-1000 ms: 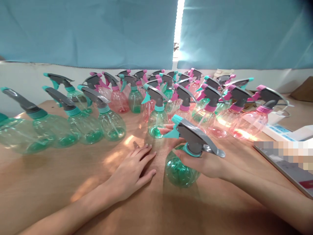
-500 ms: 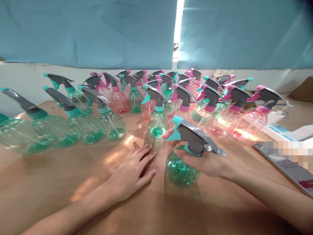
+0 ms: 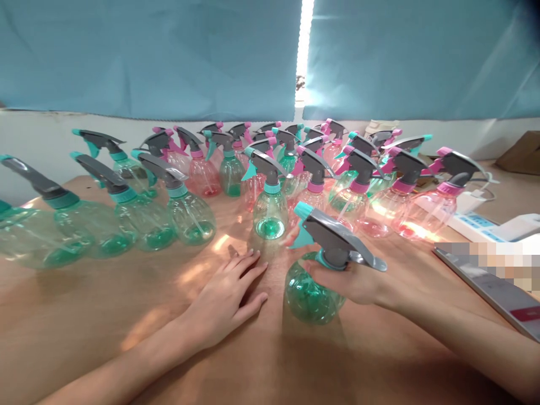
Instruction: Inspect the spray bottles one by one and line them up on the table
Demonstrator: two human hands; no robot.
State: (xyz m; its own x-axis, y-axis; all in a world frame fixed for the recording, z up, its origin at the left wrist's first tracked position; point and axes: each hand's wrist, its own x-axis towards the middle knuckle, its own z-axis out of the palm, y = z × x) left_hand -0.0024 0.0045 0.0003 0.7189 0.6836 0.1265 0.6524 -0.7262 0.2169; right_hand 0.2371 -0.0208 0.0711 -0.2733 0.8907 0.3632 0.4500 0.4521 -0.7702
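Wooden table [image 3: 84,337] fills the lower frame, and two blue curtains [image 3: 147,56] hang behind it with one bright strip of daylight [image 3: 301,50] between them. Just right of centre stands one green spray bottle [image 3: 312,295], upright on the wood, its grey trigger head and teal nozzle pointing to the upper left. The right hand [image 3: 358,281] is wrapped around its neck and shoulder, fingers closed under the teal collar. The left hand [image 3: 223,301] lies just beside the bottle on its left, open and flat on the wood, palm down and holding nothing.

Straight behind the held bottle stands a single green bottle [image 3: 270,214]. Behind that is a crowd of pink and green bottles [image 3: 320,169], packed too tightly to count. At the left edge five more green bottles [image 3: 143,222] form a loose group, one of them cut off by the frame. At the lower right lies one flat grey panel [image 3: 476,275], partly blurred.
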